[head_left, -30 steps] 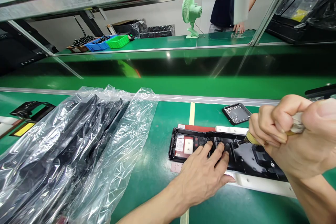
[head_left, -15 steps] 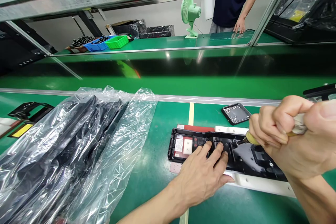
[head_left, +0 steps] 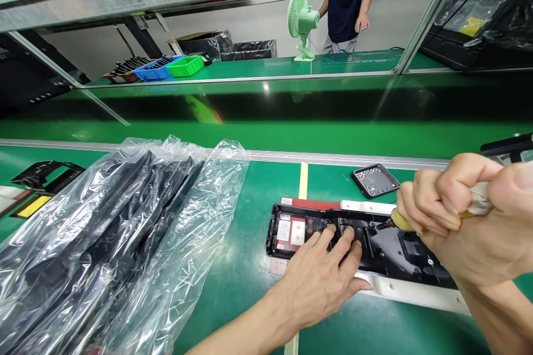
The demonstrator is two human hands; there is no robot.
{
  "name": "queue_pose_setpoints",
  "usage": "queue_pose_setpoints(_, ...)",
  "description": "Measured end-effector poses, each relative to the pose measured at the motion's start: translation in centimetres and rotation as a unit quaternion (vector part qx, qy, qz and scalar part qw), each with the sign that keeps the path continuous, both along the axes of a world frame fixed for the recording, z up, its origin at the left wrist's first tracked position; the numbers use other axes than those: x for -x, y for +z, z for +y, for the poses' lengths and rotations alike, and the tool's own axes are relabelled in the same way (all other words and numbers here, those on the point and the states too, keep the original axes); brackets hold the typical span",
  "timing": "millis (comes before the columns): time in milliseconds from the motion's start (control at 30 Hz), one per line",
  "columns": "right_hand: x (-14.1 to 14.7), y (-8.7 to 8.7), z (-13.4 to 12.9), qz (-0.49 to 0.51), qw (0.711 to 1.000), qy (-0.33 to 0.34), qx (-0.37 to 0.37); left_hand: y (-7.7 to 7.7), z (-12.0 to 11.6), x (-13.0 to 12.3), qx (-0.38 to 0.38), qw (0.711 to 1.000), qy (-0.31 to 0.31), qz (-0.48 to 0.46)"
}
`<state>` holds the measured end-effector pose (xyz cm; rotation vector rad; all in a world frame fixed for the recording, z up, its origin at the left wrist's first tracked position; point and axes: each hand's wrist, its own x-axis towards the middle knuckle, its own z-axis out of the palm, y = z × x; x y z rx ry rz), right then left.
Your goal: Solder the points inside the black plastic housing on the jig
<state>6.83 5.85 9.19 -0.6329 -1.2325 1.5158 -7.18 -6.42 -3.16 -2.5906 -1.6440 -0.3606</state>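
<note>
A long black plastic housing (head_left: 375,255) lies in a fixture with white blocks (head_left: 410,291) along its sides. My left hand (head_left: 320,277) rests palm down on its left part, fingers spread and fingertips inside the shell, the thumb by the lower white block. My right hand (head_left: 466,222) is wrapped round a yellowish-handled screwdriver (head_left: 398,221), held at a slant. Its dark tip reaches down into the housing, just right of my left fingertips; whether a screw sits under it I cannot tell. Behind the housing stands a small black tray (head_left: 376,180) of small metal screws.
Black parts in clear plastic bags (head_left: 137,244) cover the left of the bench. Black frame-like parts (head_left: 48,175) lie at the far left. Beyond a metal rail, the far bench carries a green fan (head_left: 302,25), blue (head_left: 156,69) and green bins (head_left: 185,66). A person (head_left: 343,14) stands there.
My left hand keeps its place on the housing. The right hand has shifted very slightly with the screwdriver. Across the bench, the person has moved left, the visible hand now lifted off the far bench.
</note>
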Motion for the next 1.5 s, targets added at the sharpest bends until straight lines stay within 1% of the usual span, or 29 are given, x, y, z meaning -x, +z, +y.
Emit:
queue_pose_setpoints(100,-0.2,-0.05,0.04,0.001,1.0,0.008,-0.001,-0.06,0.03,-0.01,0.002,1.0,-0.001,-0.002)
queue_pose_setpoints(233,-0.06,-0.05,0.06,-0.003,1.0,-0.006,0.007,-0.07,0.08,0.04,0.006,1.0,-0.001,-0.002)
queue_pose_setpoints(367,0.08,-0.11,0.11,-0.004,1.0,-0.006,0.015,-0.08,0.08,0.04,0.008,1.0,0.0,-0.002)
queue_pose_setpoints(600,0.0,0.04,0.03,-0.001,1.0,-0.014,0.008,-0.05,0.15,0.04,0.006,1.0,0.0,-0.003)
queue_pose_setpoints(767,-0.08,0.08,0.07,-0.007,1.0,-0.002,0.014,-0.02,0.15,0.11,0.007,1.0,0.0,-0.003)
queue_pose_setpoints(967,0.21,0.32,-0.13,-0.011,1.0,-0.021,0.015,0.03,0.11,0.07,0.007,1.0,-0.001,-0.005)
queue_pose_setpoints(1200,-0.09,0.08,0.21,-0.008,1.0,0.003,0.028,-0.01,0.17,0.06,0.004,1.0,0.0,-0.006)
queue_pose_setpoints(1333,-0.15,-0.09,0.13,-0.009,1.0,-0.003,0.029,0.0,0.26,0.07,0.004,1.0,0.0,-0.005)
queue_pose_setpoints(1500,-0.03,0.12,-0.11,-0.014,1.0,-0.008,0.025,0.06,0.13,0.02,0.004,1.0,-0.001,-0.004)
